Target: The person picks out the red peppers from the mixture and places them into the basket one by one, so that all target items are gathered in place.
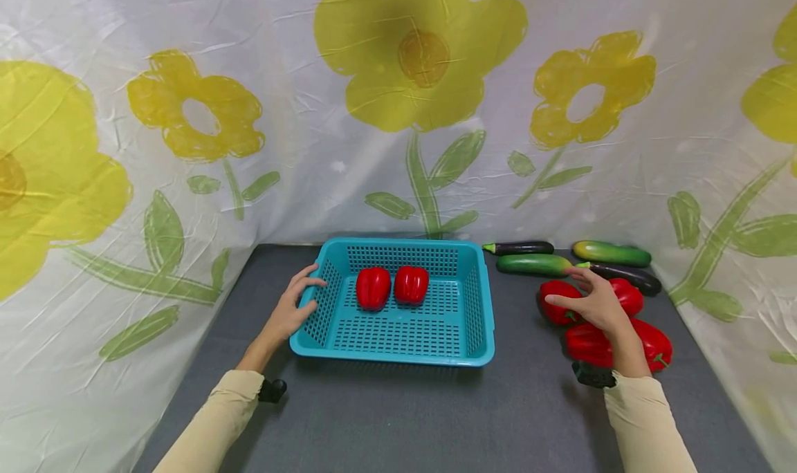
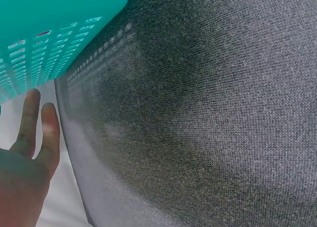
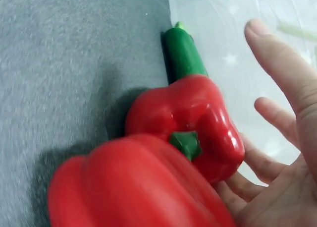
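A turquoise perforated plastic basket stands mid-table, with two red bell peppers inside. At its left rim is my left hand, fingertips reaching the edge; the left wrist view shows two of its fingers extended beside the basket wall. My right hand hovers over several red bell peppers to the right, fingers spread and thumb apart. In the right wrist view, its fingers lie behind a bell pepper with a green stem; whether they touch it I cannot tell. Another bell pepper is closer to that camera.
Behind the right-hand peppers lie a dark eggplant, a green cucumber-like vegetable, a yellow-green one and a second eggplant. A flowered white curtain borders the dark grey table at the back and sides.
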A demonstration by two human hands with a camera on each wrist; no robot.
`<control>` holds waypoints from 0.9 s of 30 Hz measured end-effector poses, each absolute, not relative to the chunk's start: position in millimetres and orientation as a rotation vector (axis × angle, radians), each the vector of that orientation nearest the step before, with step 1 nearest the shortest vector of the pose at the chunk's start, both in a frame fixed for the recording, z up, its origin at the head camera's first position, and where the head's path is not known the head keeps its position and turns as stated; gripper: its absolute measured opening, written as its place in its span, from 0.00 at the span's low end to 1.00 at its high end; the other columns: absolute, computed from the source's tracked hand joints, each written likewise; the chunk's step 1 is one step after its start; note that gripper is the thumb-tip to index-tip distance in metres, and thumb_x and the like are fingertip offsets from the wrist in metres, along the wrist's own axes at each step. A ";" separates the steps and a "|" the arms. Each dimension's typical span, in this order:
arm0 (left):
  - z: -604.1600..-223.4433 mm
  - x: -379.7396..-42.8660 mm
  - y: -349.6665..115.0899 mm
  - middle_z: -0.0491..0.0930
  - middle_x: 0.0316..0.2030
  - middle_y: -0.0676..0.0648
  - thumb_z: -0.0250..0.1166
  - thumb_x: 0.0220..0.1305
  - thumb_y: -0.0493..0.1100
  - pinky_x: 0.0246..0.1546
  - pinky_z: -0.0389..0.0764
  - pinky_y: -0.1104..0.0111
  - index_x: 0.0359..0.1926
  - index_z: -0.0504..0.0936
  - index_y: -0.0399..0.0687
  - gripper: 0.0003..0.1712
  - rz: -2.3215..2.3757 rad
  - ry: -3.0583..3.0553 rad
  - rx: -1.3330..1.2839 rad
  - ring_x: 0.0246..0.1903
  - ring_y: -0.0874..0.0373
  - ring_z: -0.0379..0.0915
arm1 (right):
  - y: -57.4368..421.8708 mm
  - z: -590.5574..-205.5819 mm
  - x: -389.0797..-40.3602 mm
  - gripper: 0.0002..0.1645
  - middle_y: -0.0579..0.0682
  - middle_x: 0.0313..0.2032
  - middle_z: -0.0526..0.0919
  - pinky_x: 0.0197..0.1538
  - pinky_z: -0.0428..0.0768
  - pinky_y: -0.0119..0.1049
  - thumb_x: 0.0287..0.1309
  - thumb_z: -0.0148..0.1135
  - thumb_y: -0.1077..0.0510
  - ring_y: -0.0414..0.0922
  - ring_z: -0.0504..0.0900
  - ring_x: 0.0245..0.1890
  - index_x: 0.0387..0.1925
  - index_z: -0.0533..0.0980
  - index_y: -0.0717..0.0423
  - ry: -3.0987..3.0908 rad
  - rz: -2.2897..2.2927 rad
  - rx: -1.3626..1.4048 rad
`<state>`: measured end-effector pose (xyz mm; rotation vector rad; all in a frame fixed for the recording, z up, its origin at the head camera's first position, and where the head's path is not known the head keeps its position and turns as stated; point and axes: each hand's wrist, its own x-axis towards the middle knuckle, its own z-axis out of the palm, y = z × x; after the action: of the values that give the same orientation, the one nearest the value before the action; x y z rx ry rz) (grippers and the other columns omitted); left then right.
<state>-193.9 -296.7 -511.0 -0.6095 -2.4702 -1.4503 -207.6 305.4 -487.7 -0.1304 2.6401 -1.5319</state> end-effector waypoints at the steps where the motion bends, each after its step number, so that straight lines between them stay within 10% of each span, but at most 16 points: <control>1: -505.9 -191.5 -294.3 0.55 0.72 0.28 0.54 0.59 0.18 0.57 0.59 0.51 0.53 0.77 0.26 0.20 -1.450 -2.475 -0.606 0.71 0.28 0.47 | 304.4 -488.1 -208.1 0.48 0.71 0.70 0.61 0.60 0.69 0.61 0.59 0.74 0.50 0.69 0.60 0.69 0.73 0.61 0.66 2.641 -1.525 -0.129; 7: -486.2 -181.3 -286.0 0.56 0.71 0.26 0.54 0.59 0.18 0.56 0.59 0.57 0.52 0.77 0.27 0.20 -1.452 -2.476 -0.621 0.70 0.26 0.47 | 300.0 -489.2 -210.4 0.47 0.71 0.69 0.64 0.50 0.77 0.46 0.58 0.76 0.52 0.67 0.63 0.68 0.71 0.64 0.67 2.673 -1.453 -0.090; 17: -490.2 -183.4 -286.9 0.56 0.70 0.25 0.53 0.59 0.18 0.55 0.60 0.44 0.51 0.76 0.27 0.19 -1.459 -2.446 -0.647 0.69 0.25 0.47 | 303.8 -491.5 -213.8 0.44 0.75 0.64 0.67 0.55 0.72 0.61 0.55 0.77 0.53 0.69 0.67 0.61 0.67 0.68 0.67 2.718 -1.278 -0.066; 27: -483.7 -179.9 -284.9 0.56 0.70 0.23 0.53 0.57 0.16 0.54 0.59 0.42 0.51 0.77 0.26 0.21 -1.463 -2.457 -0.627 0.69 0.24 0.47 | 303.9 -491.3 -213.5 0.40 0.72 0.62 0.72 0.47 0.78 0.48 0.56 0.77 0.52 0.64 0.75 0.54 0.65 0.72 0.65 2.727 -1.342 -0.073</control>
<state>-179.9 -284.9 -483.7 -0.6269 -2.4574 -1.4633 -213.5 303.9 -491.3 -0.0733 2.7266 -1.3419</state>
